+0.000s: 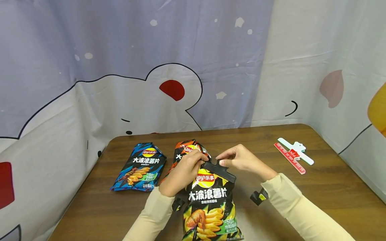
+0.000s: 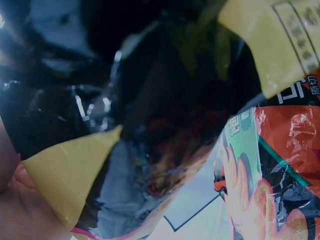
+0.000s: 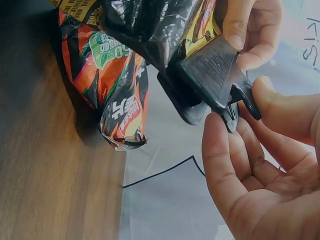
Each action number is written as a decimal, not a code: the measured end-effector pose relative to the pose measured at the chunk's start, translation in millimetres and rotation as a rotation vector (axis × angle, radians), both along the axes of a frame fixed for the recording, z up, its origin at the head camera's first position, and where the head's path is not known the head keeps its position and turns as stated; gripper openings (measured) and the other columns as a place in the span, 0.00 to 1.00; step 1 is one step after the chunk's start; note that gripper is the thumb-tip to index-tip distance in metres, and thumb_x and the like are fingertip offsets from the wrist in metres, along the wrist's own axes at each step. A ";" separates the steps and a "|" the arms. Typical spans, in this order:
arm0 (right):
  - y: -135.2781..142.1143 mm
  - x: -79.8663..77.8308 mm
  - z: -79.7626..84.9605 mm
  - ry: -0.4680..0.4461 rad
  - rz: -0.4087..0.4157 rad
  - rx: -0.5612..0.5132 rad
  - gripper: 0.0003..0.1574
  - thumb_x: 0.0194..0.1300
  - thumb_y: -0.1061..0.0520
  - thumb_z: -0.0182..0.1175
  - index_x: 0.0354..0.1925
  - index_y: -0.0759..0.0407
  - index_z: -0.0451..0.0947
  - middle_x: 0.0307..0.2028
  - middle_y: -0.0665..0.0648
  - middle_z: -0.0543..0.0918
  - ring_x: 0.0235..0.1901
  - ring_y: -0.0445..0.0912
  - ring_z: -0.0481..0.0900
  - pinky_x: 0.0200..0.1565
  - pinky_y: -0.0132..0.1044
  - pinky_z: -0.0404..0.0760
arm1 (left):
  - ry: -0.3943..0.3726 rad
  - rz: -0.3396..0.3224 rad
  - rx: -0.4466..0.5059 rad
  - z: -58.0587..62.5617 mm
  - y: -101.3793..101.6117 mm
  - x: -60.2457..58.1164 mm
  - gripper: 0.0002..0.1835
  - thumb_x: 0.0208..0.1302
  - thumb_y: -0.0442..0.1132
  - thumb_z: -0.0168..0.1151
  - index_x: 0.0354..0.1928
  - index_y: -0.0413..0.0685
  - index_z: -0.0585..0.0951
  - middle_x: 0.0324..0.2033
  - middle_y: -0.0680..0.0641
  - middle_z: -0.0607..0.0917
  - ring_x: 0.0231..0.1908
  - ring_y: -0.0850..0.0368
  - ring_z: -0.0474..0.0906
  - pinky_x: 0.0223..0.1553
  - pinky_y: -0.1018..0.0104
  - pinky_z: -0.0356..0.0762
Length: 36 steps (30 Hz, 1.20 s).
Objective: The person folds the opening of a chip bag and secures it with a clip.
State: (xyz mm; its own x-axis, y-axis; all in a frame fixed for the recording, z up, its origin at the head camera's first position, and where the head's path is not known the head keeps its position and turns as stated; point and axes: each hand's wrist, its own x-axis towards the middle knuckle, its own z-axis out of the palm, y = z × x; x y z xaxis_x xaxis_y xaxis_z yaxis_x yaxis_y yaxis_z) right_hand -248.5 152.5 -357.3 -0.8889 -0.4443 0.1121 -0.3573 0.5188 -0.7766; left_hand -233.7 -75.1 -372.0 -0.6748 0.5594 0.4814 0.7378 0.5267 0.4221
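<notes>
A black-and-yellow bag of potato chips [image 1: 208, 207] faces up at the front of the table. Across its top edge sits a wide black bag clip [image 1: 221, 171]. My right hand [image 1: 242, 160] pinches the clip's handles between thumb and fingers. In the right wrist view the clip [image 3: 212, 75] has its two plates apart, close around the bag's top; how deep the bag reaches is hidden. The left hand [image 1: 187, 170] grips the bag's top corner beside the clip. Dark, blurred foil of this bag [image 2: 75, 185] fills much of the left wrist view.
An orange-and-black chip bag [image 1: 188, 147] lies behind the left hand, partly covered. To the left lies a blue-and-black chip bag [image 1: 141, 167]. A white clip [image 1: 297, 149] and a red clip [image 1: 291, 159] rest at the right. Behind the wooden table [image 1: 241, 134] hangs a patterned curtain.
</notes>
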 end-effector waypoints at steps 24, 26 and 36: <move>-1.5 -2.0 -4.7 -0.058 0.025 -0.024 0.15 0.59 0.61 0.65 0.44 0.68 0.84 0.37 0.63 0.88 0.28 0.38 0.77 0.31 0.33 0.76 | -0.032 -0.006 -0.002 -2.0 0.9 -1.6 0.10 0.68 0.26 0.52 0.42 0.41 0.82 0.40 0.48 0.82 0.38 0.59 0.79 0.40 0.69 0.78; -1.2 -1.7 -4.9 -0.063 0.026 -0.026 0.14 0.60 0.61 0.65 0.44 0.68 0.84 0.37 0.63 0.88 0.28 0.38 0.78 0.31 0.33 0.76 | -0.031 -0.006 -0.003 -2.3 1.1 -1.7 0.10 0.68 0.26 0.52 0.42 0.41 0.82 0.39 0.48 0.82 0.38 0.59 0.79 0.40 0.69 0.78; 0.2 -1.3 -7.1 -0.092 0.034 -0.028 0.15 0.61 0.60 0.64 0.45 0.68 0.84 0.38 0.63 0.88 0.30 0.38 0.79 0.35 0.34 0.77 | -0.016 -0.021 0.002 -1.7 2.2 -1.6 0.10 0.67 0.25 0.53 0.41 0.42 0.82 0.38 0.48 0.82 0.36 0.59 0.78 0.39 0.70 0.78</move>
